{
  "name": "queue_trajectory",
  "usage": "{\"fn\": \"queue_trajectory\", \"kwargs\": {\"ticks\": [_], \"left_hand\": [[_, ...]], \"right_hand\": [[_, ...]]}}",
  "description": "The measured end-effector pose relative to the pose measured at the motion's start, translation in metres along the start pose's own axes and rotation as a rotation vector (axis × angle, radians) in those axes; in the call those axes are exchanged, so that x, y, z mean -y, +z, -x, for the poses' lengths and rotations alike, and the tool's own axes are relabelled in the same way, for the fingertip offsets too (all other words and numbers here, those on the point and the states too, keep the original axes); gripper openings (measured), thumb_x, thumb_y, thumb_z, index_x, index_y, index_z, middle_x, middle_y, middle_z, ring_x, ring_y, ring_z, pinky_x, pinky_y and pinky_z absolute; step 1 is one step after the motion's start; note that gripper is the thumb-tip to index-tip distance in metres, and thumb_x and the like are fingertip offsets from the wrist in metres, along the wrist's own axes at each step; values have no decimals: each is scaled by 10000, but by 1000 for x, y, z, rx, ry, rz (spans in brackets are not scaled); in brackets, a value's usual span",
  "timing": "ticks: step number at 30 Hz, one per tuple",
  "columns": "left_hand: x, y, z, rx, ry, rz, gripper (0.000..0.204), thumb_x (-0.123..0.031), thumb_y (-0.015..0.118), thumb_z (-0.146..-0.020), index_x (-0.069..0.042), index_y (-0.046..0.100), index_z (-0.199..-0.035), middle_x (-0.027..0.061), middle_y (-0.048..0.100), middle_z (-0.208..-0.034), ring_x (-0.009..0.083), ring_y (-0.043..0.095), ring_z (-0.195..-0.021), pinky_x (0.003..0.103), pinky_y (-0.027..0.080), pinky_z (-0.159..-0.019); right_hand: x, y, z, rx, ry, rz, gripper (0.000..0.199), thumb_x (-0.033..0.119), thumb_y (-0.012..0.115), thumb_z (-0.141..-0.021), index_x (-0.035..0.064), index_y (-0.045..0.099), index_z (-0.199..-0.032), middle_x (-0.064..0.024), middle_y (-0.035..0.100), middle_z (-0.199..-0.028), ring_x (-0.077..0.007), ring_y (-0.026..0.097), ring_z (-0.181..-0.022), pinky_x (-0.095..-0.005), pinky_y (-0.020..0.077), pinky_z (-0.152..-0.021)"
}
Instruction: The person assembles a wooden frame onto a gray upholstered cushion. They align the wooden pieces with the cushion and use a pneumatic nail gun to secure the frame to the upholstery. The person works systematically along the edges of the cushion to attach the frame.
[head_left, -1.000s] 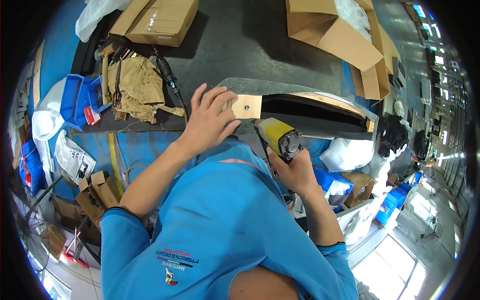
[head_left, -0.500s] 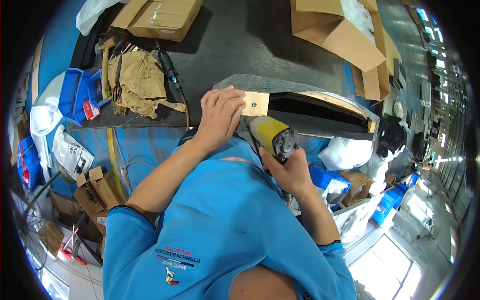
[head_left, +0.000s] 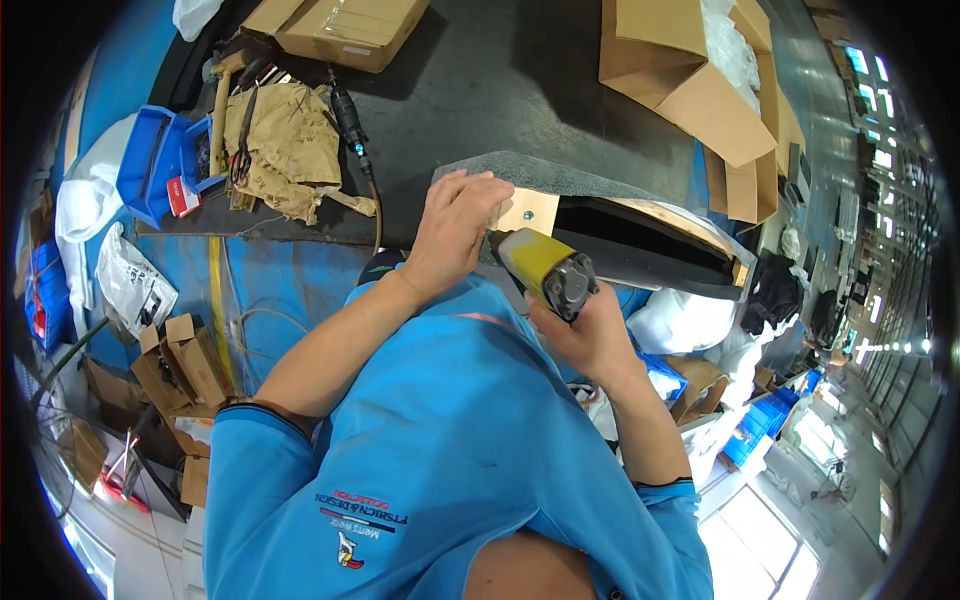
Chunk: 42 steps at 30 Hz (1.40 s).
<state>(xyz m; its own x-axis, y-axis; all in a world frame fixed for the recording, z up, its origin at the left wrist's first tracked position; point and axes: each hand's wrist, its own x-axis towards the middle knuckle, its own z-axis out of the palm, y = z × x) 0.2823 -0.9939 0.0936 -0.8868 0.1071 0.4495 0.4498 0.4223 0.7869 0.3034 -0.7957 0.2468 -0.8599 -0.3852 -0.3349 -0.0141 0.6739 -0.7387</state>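
A long wooden frame (head_left: 530, 211) with grey fabric (head_left: 540, 174) over it lies at the table's near edge. A small metal fitting shows in its pale wood end, beside a dark hollow. My left hand (head_left: 456, 230) is closed over the frame's left end, fingers bent together on fabric and wood. In my right hand (head_left: 590, 335) is a yellow air staple gun (head_left: 535, 258) with a dark bolted end cap. Its nose points at the near side of the frame's left end; whether it touches is hidden. My right fingers wrap the handle, mostly out of sight.
On the dark table (head_left: 480, 90) lie a power screwdriver (head_left: 348, 120) with a cord, a hammer (head_left: 222, 110) and scissors (head_left: 240, 150) on crumpled brown paper (head_left: 285, 150). Blue bins (head_left: 150, 165) stand left. Cardboard boxes (head_left: 690, 80) sit at the far side.
The frame, my left hand and the table things sit slightly shifted in view. The staple gun stays at the frame's left end, its nose a little nearer my left fingers.
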Motion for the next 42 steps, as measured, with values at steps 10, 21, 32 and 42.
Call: {"fn": "queue_trajectory", "kwargs": {"ticks": [10, 21, 32, 42], "left_hand": [[-33, 1, -18, -350, -453, 159, 388, -72, 738, -945, 21, 601, -1297, 146, 667, -1092, 266, 653, -1077, 368, 521, -980], [20, 3, -18, -280, -983, 1041, 373, -373, 568, -1104, -82, 625, -879, 22, 638, -661, 197, 668, -658, 381, 524, -646], [1, 36, -14, -103, -995, 1008, 607, -455, 293, -1182, -57, 381, -1632, 104, 563, -1512, 194, 583, -1347, 350, 477, -1136], [-6, 33, -16, -43, -790, 486, 545, -419, 294, -1184, -36, 488, -1520, 119, 595, -1405, 212, 545, -1319, 363, 404, -1157]], "right_hand": [[-7, -96, -2, -78, 380, -41, 242, 196, 813, -935, -19, 737, -1017, -41, 723, -818, -100, 654, -686, -289, 530, -632], [-24, -165, -115, 135, 43, 379, 430, 360, 804, -889, -5, 763, -1113, -213, 764, -910, -359, 753, -851, -430, 565, -809], [-34, -53, -222, 747, -132, 218, 544, 394, 848, -848, 88, 741, -1286, -86, 752, -1036, -200, 703, -928, -350, 551, -833], [-56, -43, -231, 769, -151, 62, 578, 407, 831, -825, 105, 725, -1307, -134, 753, -1218, -263, 690, -1154, -376, 501, -1041]]}}
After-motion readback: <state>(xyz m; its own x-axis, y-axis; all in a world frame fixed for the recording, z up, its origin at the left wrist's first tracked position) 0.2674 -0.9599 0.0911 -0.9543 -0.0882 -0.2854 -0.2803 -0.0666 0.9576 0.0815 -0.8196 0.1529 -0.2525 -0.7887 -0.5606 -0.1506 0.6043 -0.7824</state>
